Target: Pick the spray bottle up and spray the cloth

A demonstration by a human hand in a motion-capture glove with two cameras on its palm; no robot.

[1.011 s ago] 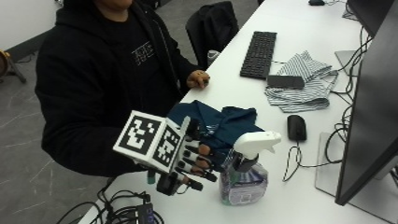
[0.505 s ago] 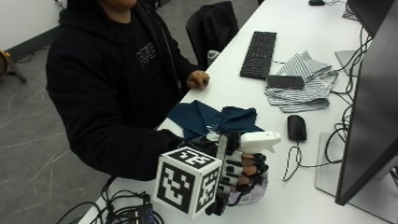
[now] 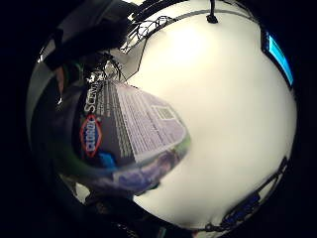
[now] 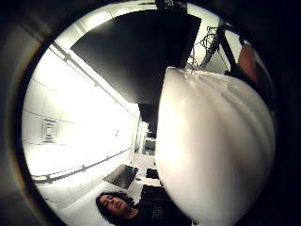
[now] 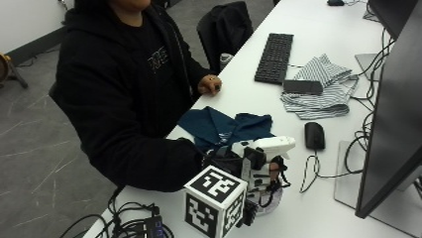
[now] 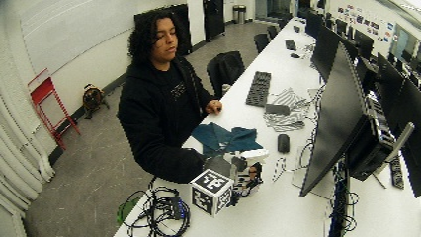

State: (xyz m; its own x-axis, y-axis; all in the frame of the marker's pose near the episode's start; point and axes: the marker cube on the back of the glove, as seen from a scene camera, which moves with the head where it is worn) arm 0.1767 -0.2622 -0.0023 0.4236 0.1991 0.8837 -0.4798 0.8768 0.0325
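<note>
Gloved right hand (image 5: 254,171) wraps its fingers round the spray bottle (image 5: 274,148), upright at the near edge of the white table (image 5: 316,59). Blue cloth (image 5: 221,126) lies just beside the bottle, at 11 o'clock from it. Black mouse (image 5: 314,135) near at 1 o'clock. Striped cloth (image 5: 323,89) and keyboard (image 5: 274,57) well beyond, toward 12. Monitor (image 5: 395,114) stands at 3 o'clock.

Two outside cameras are looking down across my table (image 5: 310,29); both my palm cameras are pressing close against the spray bottle (image 3: 129,139), sharing it.
</note>
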